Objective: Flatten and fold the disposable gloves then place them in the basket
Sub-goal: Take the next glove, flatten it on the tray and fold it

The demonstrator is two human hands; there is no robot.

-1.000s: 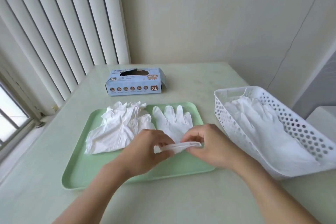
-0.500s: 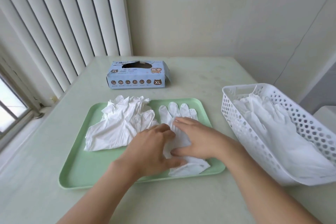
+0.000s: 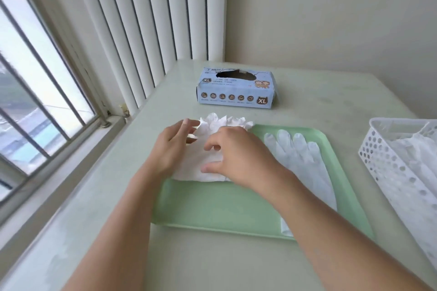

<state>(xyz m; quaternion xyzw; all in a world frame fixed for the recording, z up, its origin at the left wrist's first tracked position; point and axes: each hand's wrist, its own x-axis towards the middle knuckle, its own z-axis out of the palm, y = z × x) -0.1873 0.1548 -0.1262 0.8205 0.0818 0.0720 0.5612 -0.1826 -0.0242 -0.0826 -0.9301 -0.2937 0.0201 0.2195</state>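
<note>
Head view: two bare forearms are seen reaching forward from the near edge across a pale worktop (image 3: 212,264). A green tray (image 3: 220,205) is set on the worktop, and both hands are placed over its far left part, on a crumpled pile of white gloves (image 3: 212,146). The left hand (image 3: 171,146) is laid at the left side of the pile with its fingers spread and nearly straight, the fingertips touching the ruffled glove edges; nothing is gripped by it. The right hand (image 3: 233,153) is set on top of the pile with its fingers bent and the thumb tucked low against the material; whether a fold is pinched or merely pressed cannot be told. The pile is spilled over the tray's far rim onto the worktop.

Just to the right of the pile, a single flattened glove (image 3: 305,163) is laid lengthwise in the tray, its fingers pointed away and its cuff end partly hidden by the right forearm. Further right, well apart from the tray, a white perforated basket (image 3: 387,163) is placed at the picture's edge, and more white gloves (image 3: 416,168) are held in it.

Beyond the tray, a light blue glove box (image 3: 236,88) marked XL is stood on the worktop, its top opening torn. Behind it, white vertical blinds (image 3: 142,19) are hung beside a barred window (image 3: 30,92) at the left.
</note>
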